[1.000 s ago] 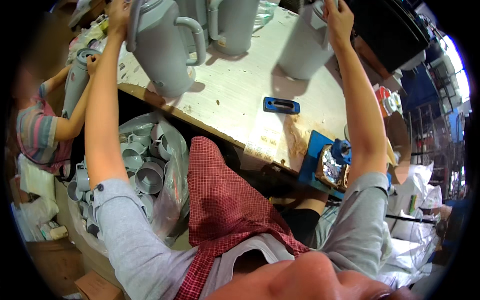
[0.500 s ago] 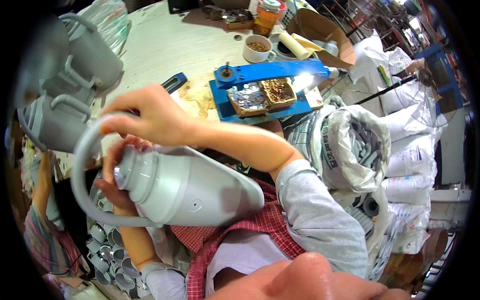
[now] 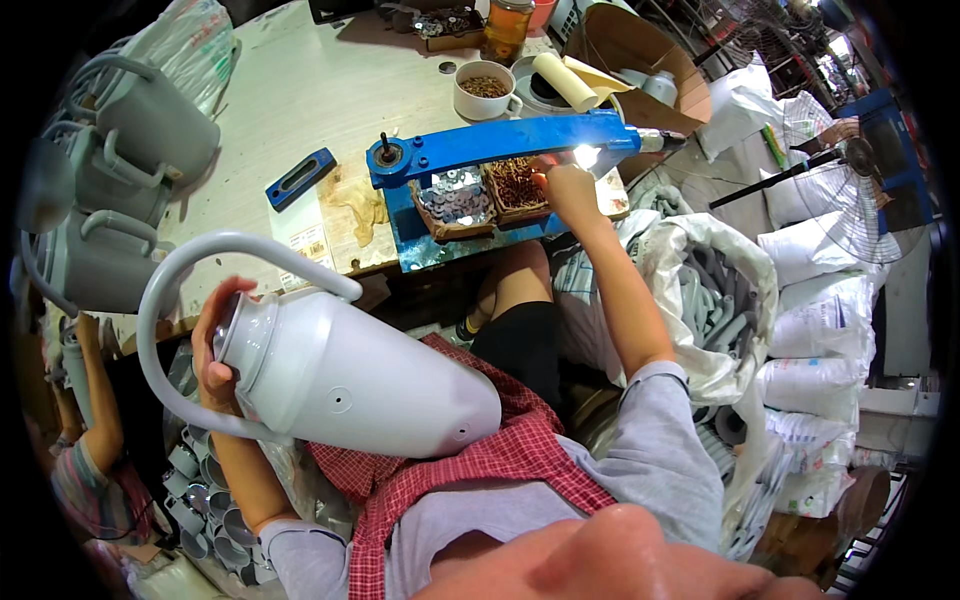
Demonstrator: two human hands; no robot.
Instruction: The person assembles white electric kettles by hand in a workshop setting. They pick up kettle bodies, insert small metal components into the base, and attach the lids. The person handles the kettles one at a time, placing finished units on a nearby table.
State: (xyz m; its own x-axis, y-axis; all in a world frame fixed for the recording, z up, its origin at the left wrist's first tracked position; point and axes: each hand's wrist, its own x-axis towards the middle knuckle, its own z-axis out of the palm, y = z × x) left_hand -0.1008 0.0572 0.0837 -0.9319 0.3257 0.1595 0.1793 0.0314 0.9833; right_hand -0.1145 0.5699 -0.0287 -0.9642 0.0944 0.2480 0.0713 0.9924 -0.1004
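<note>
A light grey plastic jug body [image 3: 370,375] lies tilted across my lap. It has a large curved handle [image 3: 165,300] at its narrow end and small round holes in its side. My left hand [image 3: 212,345] is closed round its neck, inside the handle's loop. My right hand [image 3: 570,190] reaches to the open box of small brass-coloured rivets [image 3: 515,188], under the blue arm of a bench press [image 3: 510,142]. Its fingers are bent together at the box's edge; what they pinch, if anything, is hidden. Beside that box stands another box of silvery washers [image 3: 455,203].
Several grey jugs [image 3: 160,120] stand at the table's left. A blue-framed tool [image 3: 300,178], a white cup of small brass parts [image 3: 485,88] and a jar [image 3: 507,35] rest on the table. On the right is an open sack of grey handles [image 3: 715,290]. Another person's arm [image 3: 100,400] shows at far left.
My right hand has left the jug's handle and moved right to the rivet box. The handle's upper end now meets the jug's side. My left hand still grips the neck.
</note>
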